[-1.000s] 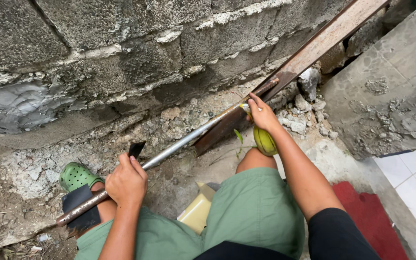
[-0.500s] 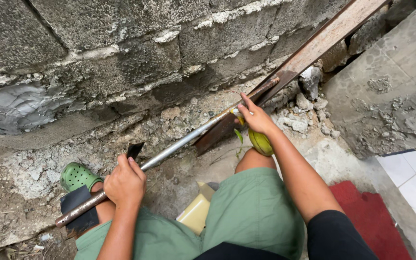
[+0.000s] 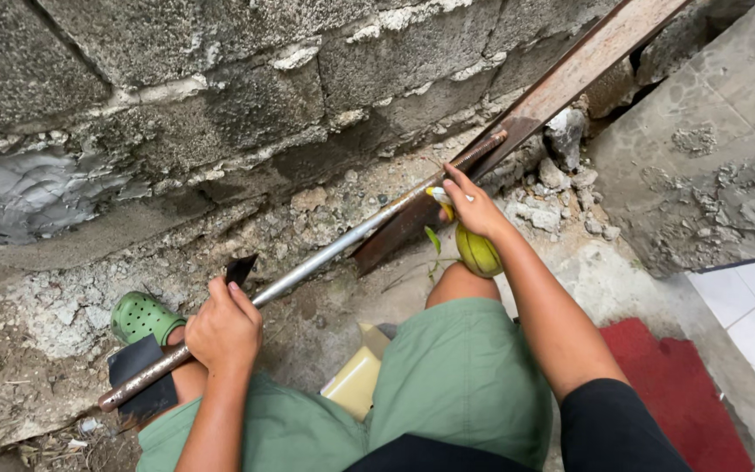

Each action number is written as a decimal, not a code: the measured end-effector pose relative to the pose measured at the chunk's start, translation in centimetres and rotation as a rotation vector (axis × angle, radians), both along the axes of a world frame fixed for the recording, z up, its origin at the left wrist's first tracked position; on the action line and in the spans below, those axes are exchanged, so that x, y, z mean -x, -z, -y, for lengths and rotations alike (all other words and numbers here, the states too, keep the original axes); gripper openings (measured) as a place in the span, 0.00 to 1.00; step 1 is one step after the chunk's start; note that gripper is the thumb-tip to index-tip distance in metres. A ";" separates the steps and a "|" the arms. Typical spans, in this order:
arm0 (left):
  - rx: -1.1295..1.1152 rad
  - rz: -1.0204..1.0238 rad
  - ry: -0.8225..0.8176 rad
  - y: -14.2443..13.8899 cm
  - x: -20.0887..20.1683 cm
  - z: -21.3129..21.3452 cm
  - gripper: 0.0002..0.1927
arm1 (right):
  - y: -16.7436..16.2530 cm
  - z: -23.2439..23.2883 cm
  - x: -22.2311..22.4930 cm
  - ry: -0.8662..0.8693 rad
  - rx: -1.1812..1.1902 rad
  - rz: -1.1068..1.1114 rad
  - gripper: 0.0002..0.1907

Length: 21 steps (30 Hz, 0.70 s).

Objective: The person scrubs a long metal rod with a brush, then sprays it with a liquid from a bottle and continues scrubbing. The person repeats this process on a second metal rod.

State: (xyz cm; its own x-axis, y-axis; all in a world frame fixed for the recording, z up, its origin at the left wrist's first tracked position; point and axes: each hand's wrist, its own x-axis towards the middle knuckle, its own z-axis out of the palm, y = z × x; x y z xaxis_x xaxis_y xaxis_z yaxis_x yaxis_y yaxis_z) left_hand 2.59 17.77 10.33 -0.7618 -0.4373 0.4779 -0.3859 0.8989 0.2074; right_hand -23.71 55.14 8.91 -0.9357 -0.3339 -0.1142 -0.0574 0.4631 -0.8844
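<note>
Left hand (image 3: 225,330) fingers wrapped round metal pipe (image 3: 325,253), lying along ground by wall foot. Right hand (image 3: 474,208) fingers pinching pipe near far end. Risk: pipe may slip on rubble (image 3: 552,188), jam fingers against rusty beam (image 3: 561,87).

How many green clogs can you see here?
2: one green clog on the rubble beside the left hand, and a yellower one under the right hand, mostly hidden by the wrist.

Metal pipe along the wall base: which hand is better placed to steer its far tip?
Probably the right. The right hand rests on the metal pipe close to its far tip by the rusty beam; the left hand grips near the opposite end.
</note>
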 end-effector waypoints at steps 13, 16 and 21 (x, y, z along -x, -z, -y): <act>-0.016 -0.022 0.003 0.1 0.1 0.0 0.09 | -3.4 1.7 -2.3 -0.140 -0.156 -0.159 0.32; -0.020 -0.029 0.008 0.1 0.0 0.0 0.09 | -3.7 2.1 -2.6 -0.130 -0.333 -0.186 0.32; -0.013 -0.021 0.011 0.0 0.0 0.0 0.09 | -4.3 2.2 -3.0 -0.148 -0.284 -0.241 0.36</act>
